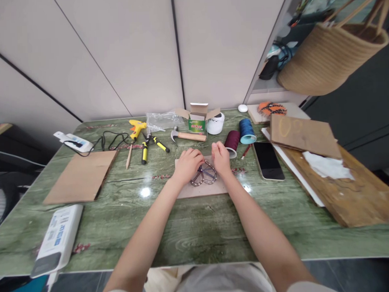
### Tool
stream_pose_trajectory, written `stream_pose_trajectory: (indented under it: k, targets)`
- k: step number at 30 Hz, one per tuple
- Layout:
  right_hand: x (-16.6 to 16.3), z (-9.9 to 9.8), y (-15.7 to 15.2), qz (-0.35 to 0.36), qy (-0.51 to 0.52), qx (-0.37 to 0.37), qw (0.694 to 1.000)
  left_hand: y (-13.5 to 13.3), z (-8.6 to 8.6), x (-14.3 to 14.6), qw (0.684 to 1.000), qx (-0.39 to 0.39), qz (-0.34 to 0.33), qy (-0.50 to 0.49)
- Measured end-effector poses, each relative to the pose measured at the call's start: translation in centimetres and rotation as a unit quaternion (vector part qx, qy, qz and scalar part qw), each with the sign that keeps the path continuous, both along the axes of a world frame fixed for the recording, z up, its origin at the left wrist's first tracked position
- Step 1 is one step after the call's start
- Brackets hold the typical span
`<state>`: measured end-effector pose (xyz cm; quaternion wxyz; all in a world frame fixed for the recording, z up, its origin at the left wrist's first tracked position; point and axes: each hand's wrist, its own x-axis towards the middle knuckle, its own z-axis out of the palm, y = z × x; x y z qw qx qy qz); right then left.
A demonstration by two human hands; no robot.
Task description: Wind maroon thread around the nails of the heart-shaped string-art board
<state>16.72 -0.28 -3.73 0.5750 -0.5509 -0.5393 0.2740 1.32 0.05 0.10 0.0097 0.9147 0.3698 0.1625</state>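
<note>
A small brown board (pixel 202 189) lies on the green table (pixel 191 231) in front of me. On it a ring of nails with thread strung between them forms a pattern (pixel 204 175). My left hand (pixel 188 164) rests at the pattern's left side, fingers curled over its edge. My right hand (pixel 221 158) sits at the pattern's right side, fingers bent down and pinched together at the nails. What either hand pinches is too small to make out.
Behind the board lie a hammer (pixel 186 136), yellow pliers (pixel 151 145), a glue gun (pixel 136 127), a nail box (pixel 197 120), maroon (pixel 232 142) and blue (pixel 246 130) thread spools. A phone (pixel 267 159) and wooden boards (pixel 336 175) sit right, cardboard (pixel 82 175) left.
</note>
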Motion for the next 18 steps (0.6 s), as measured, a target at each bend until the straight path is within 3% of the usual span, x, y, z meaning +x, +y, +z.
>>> stream_pose_trajectory:
  k: [4,9,12,18]
  targets:
    - [-0.3,0.4,-0.5,-0.041,-0.026,0.002,0.999,-0.3,0.0,0.2,1.000,0.001,-0.005,0.020]
    - [-0.3,0.9,-0.7,-0.003,-0.008,-0.020,1.000,-0.9,0.5,0.3,1.000,-0.004,-0.011,0.026]
    - [0.2,1.1,-0.5,0.089,0.070,-0.083,0.990,-1.2,0.8,0.3,0.999,-0.023,-0.012,0.022]
    - [3.1,2.3,-1.1,0.300,0.181,-0.218,0.911,-1.8,0.4,0.4,0.998,-0.052,-0.012,-0.018]
